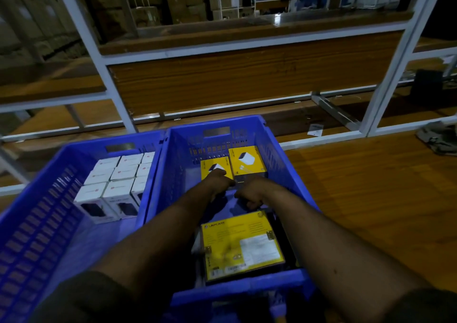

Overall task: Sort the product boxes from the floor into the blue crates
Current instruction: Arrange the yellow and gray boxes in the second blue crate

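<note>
Two blue crates stand side by side on the floor. The left crate [47, 199] holds several white boxes [116, 186] packed in rows. The right crate [279, 164] holds two small yellow boxes [247, 160] at its far end and a large flat yellow box [242, 243] at its near end. Both my arms reach into the right crate. My left hand [218, 180] lies on the left small yellow box [210, 168], fingers curled over its near edge. My right hand [249, 195] is curled just in front of the right small box; whatever its fingers hold is hidden.
A white metal rack frame [116, 95] with wooden shelves [222, 80] stands right behind the crates. Wooden floor [371, 199] stretches to the right, with a paper slip [315, 129] and a grey bundle [437, 137] on it. Stacked cartons show dimly beyond the rack.
</note>
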The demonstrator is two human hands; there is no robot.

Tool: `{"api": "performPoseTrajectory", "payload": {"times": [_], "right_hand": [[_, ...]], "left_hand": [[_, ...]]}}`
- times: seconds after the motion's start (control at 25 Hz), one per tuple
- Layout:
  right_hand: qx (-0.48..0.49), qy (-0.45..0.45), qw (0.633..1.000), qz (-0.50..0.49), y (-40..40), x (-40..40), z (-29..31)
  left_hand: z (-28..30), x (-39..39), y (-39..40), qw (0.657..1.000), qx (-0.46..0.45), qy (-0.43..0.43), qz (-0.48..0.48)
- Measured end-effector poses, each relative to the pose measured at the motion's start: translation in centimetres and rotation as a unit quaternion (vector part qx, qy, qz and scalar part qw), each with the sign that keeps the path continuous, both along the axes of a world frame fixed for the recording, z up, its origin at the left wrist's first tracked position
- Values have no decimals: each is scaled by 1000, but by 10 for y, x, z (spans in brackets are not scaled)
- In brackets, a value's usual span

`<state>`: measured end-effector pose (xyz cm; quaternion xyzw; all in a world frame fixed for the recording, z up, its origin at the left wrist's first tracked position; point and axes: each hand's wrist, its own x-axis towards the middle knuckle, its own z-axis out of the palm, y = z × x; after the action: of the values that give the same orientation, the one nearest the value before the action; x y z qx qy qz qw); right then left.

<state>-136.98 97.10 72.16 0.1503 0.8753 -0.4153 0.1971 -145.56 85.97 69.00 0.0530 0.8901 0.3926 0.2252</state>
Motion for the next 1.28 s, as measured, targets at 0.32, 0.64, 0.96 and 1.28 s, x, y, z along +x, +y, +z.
{"api": "performPoseTrajectory", "payload": {"times": [0.32, 0.64, 0.96, 1.28], "right_hand": [[-21, -14, 972, 233, -7, 16, 22], [-130, -57, 933, 330, -8, 33, 27], [-150, -78, 944, 283, -11, 42, 28], [-195, -74, 945, 252, -10, 41, 28]], "left_hand": [[39, 50, -56, 994, 101, -48, 20], [44, 72, -67, 974, 200, -95, 49], [49, 68, -75, 952, 279, -101, 73], [47, 67, -67, 962, 247, -98, 65]]}}
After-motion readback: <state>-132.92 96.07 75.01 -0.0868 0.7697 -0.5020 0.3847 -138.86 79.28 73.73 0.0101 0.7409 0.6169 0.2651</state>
